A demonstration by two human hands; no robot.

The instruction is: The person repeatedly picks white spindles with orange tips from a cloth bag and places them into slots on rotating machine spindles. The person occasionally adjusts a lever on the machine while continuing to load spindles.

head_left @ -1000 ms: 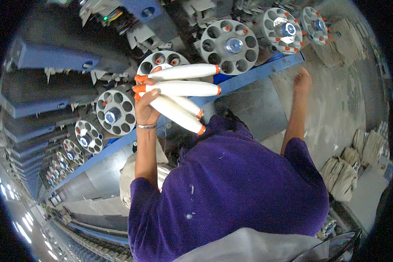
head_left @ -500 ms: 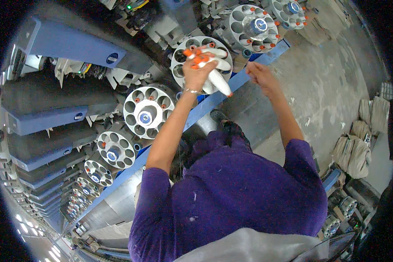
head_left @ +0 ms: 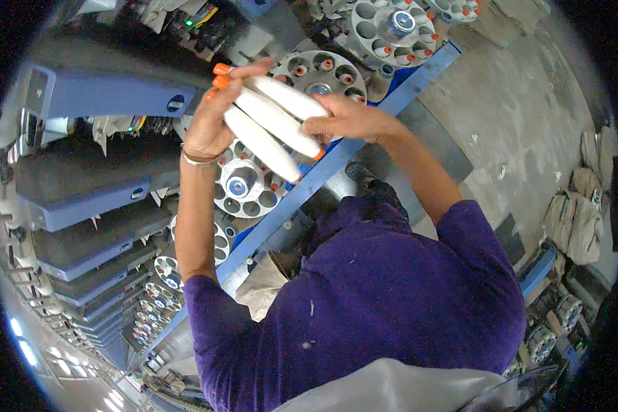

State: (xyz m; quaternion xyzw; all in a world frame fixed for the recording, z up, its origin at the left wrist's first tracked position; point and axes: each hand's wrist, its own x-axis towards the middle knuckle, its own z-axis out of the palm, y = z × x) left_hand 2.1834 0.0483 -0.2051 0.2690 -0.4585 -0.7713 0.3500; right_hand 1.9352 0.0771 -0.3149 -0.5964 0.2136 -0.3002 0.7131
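Three white yarn bobbins [head_left: 271, 118] with orange tube ends lie side by side, slanting across the space between my hands. My left hand [head_left: 213, 123] is closed round them at their orange ends. At the other end, my right hand [head_left: 353, 118] grips the tip of the uppermost bobbin, its thumb beside the middle one. Just beyond the bobbins sits a round grey magazine [head_left: 318, 60] with several tubes in its pockets. A second round magazine [head_left: 254, 206] is partly covered by the bobbins and my left hand.
A blue rail [head_left: 364, 141] runs diagonally along the machine front. More round magazines [head_left: 383, 27] follow the row at both ends. Blue-fronted machine housings [head_left: 110, 96] stand on the left. Beige cloth sacks [head_left: 575, 216] are on the right, over a worn grey floor [head_left: 505, 137].
My left hand has carried the bobbins left, away from above the magazine. My right hand has come in from the right and now holds a bobbin's tip. The view has shifted slightly.
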